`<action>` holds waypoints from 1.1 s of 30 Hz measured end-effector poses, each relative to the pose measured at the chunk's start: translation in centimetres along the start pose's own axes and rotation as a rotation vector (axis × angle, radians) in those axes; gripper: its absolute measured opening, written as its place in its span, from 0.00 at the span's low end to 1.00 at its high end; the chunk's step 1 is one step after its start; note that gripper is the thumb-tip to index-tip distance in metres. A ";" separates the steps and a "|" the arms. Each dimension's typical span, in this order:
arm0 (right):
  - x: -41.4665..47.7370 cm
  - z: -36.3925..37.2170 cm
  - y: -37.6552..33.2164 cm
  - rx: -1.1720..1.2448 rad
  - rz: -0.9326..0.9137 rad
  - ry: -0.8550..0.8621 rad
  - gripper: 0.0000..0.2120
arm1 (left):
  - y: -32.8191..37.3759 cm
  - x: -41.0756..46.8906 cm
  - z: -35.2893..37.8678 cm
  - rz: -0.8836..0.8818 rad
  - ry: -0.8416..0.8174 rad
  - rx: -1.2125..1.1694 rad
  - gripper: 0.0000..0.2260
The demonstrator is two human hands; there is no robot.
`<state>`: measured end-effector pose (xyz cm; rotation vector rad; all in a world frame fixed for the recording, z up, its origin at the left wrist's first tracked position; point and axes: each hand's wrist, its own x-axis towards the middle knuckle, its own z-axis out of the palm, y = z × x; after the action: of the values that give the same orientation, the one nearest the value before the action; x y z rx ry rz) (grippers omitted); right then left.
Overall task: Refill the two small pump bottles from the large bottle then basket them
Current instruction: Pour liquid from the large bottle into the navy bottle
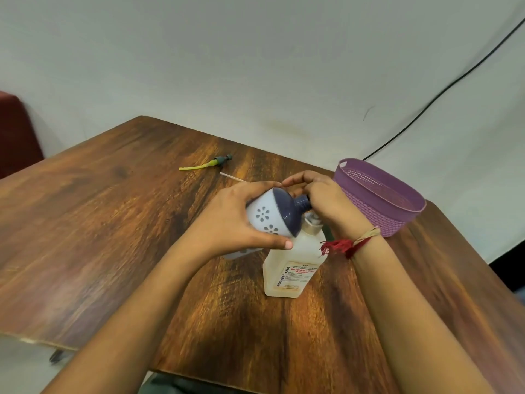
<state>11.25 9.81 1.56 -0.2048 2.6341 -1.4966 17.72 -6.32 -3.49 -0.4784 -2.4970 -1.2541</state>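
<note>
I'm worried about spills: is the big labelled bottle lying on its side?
No, the large bottle stands upright on the wooden table, its base flat, beneath the tilted small pump bottle.

The small pump bottle (267,216) is white with a navy top and grey-blue flower motifs. The large bottle (292,268) is pale and translucent, its white label lettered red. At two o'clock the basket (380,200) is purple, weave-patterned. The surface (113,223) shows streaked brown wood grain.

large bottle (289,268) label reading "BIOCHEK CHG" in red, twice, smaller print below unreadable
</note>
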 end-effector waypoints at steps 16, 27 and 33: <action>0.3 -0.5 -0.6 -0.086 -0.021 -0.023 0.14 | -0.1 0.1 0.0 -0.025 -0.009 -0.026 0.39; -0.3 -0.3 0.0 -0.165 -0.078 0.089 0.15 | 0.0 -0.4 0.0 -0.041 -0.003 -0.021 0.42; -0.3 -0.8 -0.6 -0.125 -0.057 -0.032 0.16 | 0.1 -0.3 0.0 -0.024 0.002 -0.021 0.41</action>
<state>11.45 10.20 2.49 -0.3146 2.7199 -1.3333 17.98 -6.29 -3.54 -0.4527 -2.4973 -1.2907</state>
